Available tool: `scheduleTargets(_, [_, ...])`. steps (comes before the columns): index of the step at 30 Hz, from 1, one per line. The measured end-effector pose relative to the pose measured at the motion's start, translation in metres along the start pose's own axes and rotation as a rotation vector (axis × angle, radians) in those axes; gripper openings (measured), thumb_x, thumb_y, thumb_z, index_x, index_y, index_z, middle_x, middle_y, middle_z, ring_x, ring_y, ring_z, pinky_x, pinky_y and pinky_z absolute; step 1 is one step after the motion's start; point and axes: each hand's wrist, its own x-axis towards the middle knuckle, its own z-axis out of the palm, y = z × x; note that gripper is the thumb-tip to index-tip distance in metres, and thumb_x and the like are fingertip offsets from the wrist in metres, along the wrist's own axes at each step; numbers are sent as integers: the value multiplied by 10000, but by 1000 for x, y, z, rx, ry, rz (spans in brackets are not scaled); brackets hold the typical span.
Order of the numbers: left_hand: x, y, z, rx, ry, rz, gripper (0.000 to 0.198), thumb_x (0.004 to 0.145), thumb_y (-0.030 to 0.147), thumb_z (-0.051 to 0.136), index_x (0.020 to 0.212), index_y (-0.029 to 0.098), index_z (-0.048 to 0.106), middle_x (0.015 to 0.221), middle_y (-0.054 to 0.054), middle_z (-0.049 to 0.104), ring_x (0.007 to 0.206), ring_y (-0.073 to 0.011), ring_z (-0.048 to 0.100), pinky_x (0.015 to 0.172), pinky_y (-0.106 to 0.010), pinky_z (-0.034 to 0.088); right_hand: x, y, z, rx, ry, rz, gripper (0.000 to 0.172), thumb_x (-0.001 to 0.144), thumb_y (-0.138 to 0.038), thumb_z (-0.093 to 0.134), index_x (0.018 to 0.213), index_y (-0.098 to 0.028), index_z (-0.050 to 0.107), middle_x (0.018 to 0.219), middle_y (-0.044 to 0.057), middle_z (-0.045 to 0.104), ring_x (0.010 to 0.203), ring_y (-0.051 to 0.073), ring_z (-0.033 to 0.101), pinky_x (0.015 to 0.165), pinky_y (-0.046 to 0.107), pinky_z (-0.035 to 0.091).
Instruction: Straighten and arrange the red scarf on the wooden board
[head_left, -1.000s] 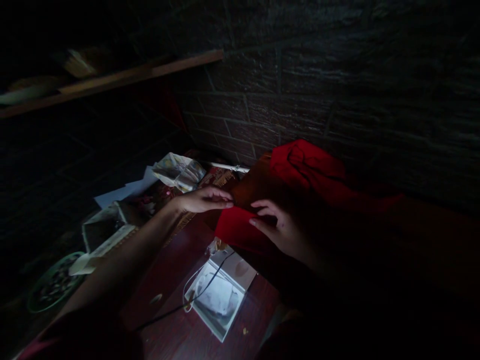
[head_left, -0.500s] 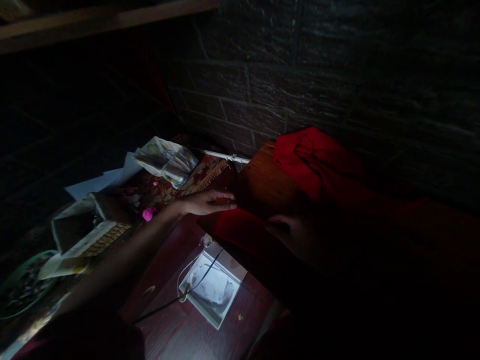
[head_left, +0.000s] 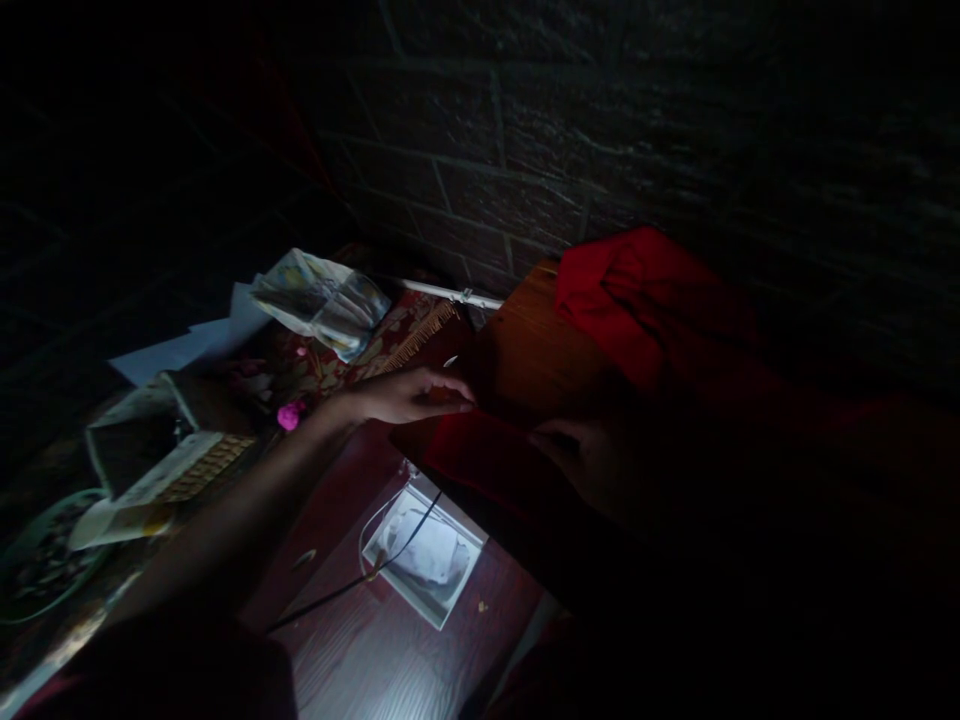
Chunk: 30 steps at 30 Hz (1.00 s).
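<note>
A flat piece of red cloth lies in deep shadow on a dark wooden board between my hands. At its far left corner is my left hand, the thumb and fingertips brought close together in a pinch. Whatever is between those tips is too small to make out. My right hand is at the cloth's right side, very dim, with thumb and forefinger also nearly meeting. Its lower part fades into darkness. A larger bunched red cloth rests on the lit brown part of the board.
An open white box with a dark cord sits on the reddish table. Left are a woven-sided box, a green basin, a pink flower-like item, crumpled printed paper and white sheets. A brick-patterned wall stands behind.
My left thumb and fingertips have come closer together near the cloth's corner. The right hand has barely moved. The view has tilted down slightly, and the shelf at the top left is out of sight.
</note>
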Motion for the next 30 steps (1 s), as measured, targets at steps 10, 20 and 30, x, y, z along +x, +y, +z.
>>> scheduleTargets(10, [7,14,13,119,118,76,229,960,301,566,1103,160,676,1061,-71,720,948,-147,657,857,-243,490,5,-12,5,-111,17,78,217,925,-381,641,988,-197,736,920,37,757,836,180,701,736,264,483])
scheduleTargets(20, [4,17,10,67,7,59,182,950,256,569,995,165,720,937,-44,745,852,-128,667,778,-218,493,4,-13,5,-216,-12,48,352,998,-408,510,839,-181,727,786,40,734,679,149,663,627,252,409])
scheduleTargets(30, [-4,13,15,157,67,33,197,953,311,578,993,174,714,932,-36,732,869,-131,660,805,-232,498,-2,-12,10,-428,-33,-5,291,1020,-336,470,984,-194,722,899,53,753,773,172,686,671,256,414])
